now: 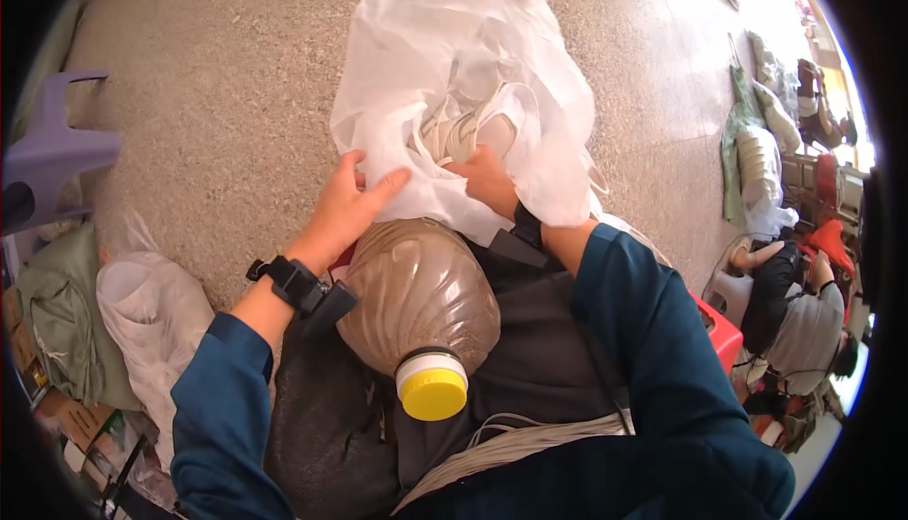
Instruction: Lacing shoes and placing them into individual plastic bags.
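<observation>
A large translucent white plastic bag (407, 37) lies spread on the floor ahead of my knees, its mouth toward me. Inside the mouth is a bundle of beige-white loops, like straps or cords (463, 134). My left hand (345, 203) rests against the left side of the bag's mouth, thumb stretched away from the fingers. At the mouth, my right hand (487, 179) reaches in beside the loops with its fingers closed; what they grip is hidden. Below both hands, a big clear ribbed bottle (421, 283) with a yellow cap (433, 394) points toward me over my dark-clad lap.
Pale cords (530, 435) lie across my lap. A purple plastic stool (61, 156) stands left, above a filled whitish bag (156, 317) and green cloth (71, 312). A red plastic edge (721, 331) shows by my right arm. Farther right, another person (804, 321) sits among bags.
</observation>
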Demonstrator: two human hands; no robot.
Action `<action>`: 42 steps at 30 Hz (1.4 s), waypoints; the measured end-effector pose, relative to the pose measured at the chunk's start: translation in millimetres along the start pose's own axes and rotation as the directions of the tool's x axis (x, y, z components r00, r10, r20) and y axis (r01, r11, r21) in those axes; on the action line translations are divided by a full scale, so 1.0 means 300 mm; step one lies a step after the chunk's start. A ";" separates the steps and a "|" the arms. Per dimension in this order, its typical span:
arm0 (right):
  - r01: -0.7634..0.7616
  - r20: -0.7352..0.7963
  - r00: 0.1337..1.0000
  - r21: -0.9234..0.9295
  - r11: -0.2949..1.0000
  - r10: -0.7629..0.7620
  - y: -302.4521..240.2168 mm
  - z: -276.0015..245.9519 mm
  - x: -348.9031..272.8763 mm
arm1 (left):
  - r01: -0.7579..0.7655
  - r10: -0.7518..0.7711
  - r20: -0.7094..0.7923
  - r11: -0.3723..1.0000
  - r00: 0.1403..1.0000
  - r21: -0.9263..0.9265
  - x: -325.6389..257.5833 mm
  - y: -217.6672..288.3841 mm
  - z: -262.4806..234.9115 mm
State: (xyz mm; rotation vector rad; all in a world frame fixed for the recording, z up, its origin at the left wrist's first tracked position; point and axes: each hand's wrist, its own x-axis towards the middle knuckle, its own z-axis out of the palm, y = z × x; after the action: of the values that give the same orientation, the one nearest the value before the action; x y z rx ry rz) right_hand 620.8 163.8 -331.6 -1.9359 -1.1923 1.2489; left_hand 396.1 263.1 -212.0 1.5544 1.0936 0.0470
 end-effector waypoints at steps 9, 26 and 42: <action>0.015 -0.145 0.989 -0.002 1.000 -0.015 -0.114 0.013 0.017 | -0.017 0.012 -0.051 0.995 0.999 -0.096 0.107 -0.047 0.002; -0.307 0.374 0.883 0.001 0.952 0.284 -0.055 -0.031 0.025 | -0.248 0.284 -0.182 0.948 0.941 0.199 0.024 -0.214 -0.047; 0.050 0.037 0.998 0.028 0.998 -0.051 -0.006 0.064 0.043 | -0.213 0.278 -0.182 0.926 0.943 0.310 -0.038 -0.112 -0.114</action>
State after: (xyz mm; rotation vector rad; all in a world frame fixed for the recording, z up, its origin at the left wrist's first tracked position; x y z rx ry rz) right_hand 605.0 175.5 -343.9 -1.8592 -1.2289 1.2738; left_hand 350.0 277.8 -221.7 1.9828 1.1068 0.2508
